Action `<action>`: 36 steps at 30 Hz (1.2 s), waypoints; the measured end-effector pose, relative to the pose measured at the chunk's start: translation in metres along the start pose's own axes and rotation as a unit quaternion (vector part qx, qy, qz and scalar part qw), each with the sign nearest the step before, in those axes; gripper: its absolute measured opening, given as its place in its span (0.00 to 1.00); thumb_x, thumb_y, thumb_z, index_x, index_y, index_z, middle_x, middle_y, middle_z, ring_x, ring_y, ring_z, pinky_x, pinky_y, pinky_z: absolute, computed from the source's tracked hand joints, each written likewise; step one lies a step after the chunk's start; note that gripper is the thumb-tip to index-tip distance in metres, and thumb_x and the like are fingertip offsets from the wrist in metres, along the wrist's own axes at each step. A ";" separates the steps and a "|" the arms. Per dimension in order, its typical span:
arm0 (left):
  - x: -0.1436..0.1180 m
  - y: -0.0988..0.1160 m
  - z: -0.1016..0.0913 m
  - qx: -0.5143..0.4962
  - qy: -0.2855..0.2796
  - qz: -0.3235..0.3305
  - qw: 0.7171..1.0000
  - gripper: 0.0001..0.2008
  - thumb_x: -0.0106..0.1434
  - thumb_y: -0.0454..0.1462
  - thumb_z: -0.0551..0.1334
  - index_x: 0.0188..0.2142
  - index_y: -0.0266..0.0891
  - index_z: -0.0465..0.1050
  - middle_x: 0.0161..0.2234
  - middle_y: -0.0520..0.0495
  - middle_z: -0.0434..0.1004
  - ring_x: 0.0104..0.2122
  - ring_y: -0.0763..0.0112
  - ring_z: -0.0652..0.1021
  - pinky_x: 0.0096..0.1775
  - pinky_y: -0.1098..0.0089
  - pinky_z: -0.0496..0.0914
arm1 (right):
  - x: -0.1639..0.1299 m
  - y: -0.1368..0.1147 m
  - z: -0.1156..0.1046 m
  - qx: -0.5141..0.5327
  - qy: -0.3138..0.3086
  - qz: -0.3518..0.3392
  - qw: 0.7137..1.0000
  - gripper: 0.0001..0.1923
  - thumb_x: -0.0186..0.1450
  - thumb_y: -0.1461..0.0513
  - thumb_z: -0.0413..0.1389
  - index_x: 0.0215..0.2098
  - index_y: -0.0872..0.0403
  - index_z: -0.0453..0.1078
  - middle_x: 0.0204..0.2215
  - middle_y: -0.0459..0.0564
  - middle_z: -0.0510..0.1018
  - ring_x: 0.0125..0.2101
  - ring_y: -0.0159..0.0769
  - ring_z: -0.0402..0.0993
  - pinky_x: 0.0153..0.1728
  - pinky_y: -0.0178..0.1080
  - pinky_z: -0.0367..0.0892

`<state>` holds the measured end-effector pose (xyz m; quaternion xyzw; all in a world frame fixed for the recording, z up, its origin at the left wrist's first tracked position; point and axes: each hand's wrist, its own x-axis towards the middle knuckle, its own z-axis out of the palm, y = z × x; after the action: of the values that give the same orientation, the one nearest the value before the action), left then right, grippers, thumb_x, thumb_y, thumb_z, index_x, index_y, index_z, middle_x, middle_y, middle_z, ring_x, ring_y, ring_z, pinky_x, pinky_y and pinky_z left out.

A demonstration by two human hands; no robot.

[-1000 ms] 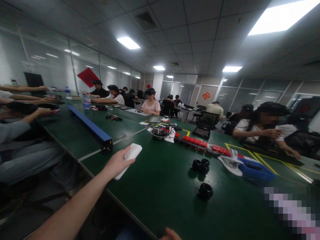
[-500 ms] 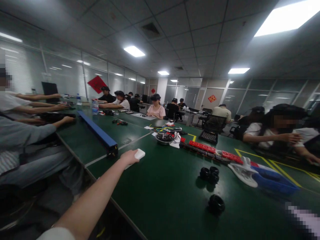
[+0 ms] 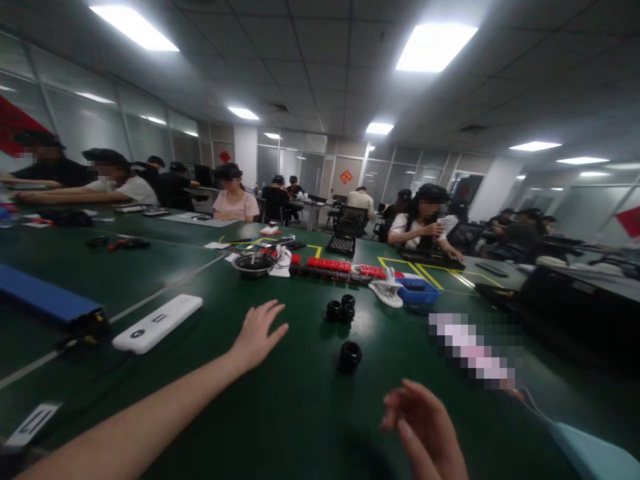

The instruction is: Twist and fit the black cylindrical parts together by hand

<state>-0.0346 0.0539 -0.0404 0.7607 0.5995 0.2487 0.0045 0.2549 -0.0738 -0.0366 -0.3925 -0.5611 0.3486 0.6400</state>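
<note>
My left hand [image 3: 257,333] reaches out over the green table with its fingers spread and nothing in it. To its left lies a long white slab [image 3: 159,323] with rounded ends and dark markings; its exact kind is not clear. Several small black wheel-like pieces [image 3: 341,309] stand clustered ahead, to the right of that hand. Closer to me is another black wheel-like piece [image 3: 350,357], between my two hands. Slightly blurred, my right hand [image 3: 425,427] hovers at the lower right, thumb apart from loosely bent fingers, and no object shows in it.
A blue beam [image 3: 45,293] lies at the left. Across the middle stretch a metal bowl [image 3: 253,265], a row of red blocks [image 3: 329,264], a white bracket-like part [image 3: 387,291] and a blue bin [image 3: 419,291]. A laptop [image 3: 555,320] stands at the right; people sit around.
My left hand has let go of the white slab, which now lies on the table, and has moved right. My right hand has come into view. The view has swung to the right.
</note>
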 end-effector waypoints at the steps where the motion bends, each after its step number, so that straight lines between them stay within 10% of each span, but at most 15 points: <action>1: 0.000 0.024 0.012 -0.043 -0.016 0.040 0.998 0.24 0.65 0.48 0.44 0.56 0.41 0.54 0.57 0.43 0.54 0.56 0.60 0.56 0.55 0.52 0.46 | 0.015 -0.002 -0.002 -0.046 -0.001 -0.021 0.999 0.16 0.61 0.59 0.52 0.48 0.49 0.60 0.34 0.52 0.73 0.31 0.38 0.71 0.30 0.41 0.69; 6: 0.011 0.099 0.046 -0.154 -0.095 0.160 0.970 0.31 0.60 0.51 0.52 0.58 0.36 0.51 0.56 0.39 0.56 0.56 0.57 0.57 0.56 0.53 0.45 | 0.082 0.014 -0.002 -0.304 -0.115 -0.229 0.918 0.12 0.60 0.65 0.47 0.43 0.55 0.62 0.34 0.53 0.71 0.34 0.38 0.68 0.36 0.43 0.66; 13: 0.033 0.100 0.074 -0.204 -0.149 0.176 0.951 0.37 0.37 0.47 0.69 0.47 0.40 0.65 0.48 0.42 0.65 0.49 0.51 0.64 0.53 0.52 0.53 | 0.107 0.052 0.011 -0.383 -0.201 -0.212 0.876 0.20 0.53 0.57 0.57 0.43 0.57 0.65 0.37 0.54 0.71 0.37 0.42 0.67 0.38 0.43 0.65; 20: 0.036 0.102 0.075 -0.259 -0.176 0.158 0.936 0.21 0.43 0.32 0.63 0.41 0.40 0.69 0.42 0.45 0.68 0.44 0.58 0.68 0.47 0.61 0.62 | 0.105 0.057 0.013 -0.357 -0.235 -0.154 0.891 0.23 0.51 0.61 0.58 0.46 0.55 0.62 0.37 0.52 0.72 0.37 0.38 0.69 0.38 0.39 0.66; 36: 0.036 0.099 0.077 -0.198 -0.173 0.156 0.952 0.19 0.44 0.36 0.62 0.39 0.39 0.71 0.43 0.44 0.70 0.45 0.55 0.68 0.48 0.57 0.60 | 0.101 0.057 0.013 -0.297 -0.224 -0.154 0.915 0.22 0.54 0.65 0.53 0.47 0.55 0.59 0.42 0.54 0.69 0.43 0.40 0.65 0.45 0.44 0.63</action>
<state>0.0911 0.0811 -0.0643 0.8601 0.4020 0.2242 0.2199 0.2548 0.0426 -0.0420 -0.3848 -0.8210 0.1415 0.3973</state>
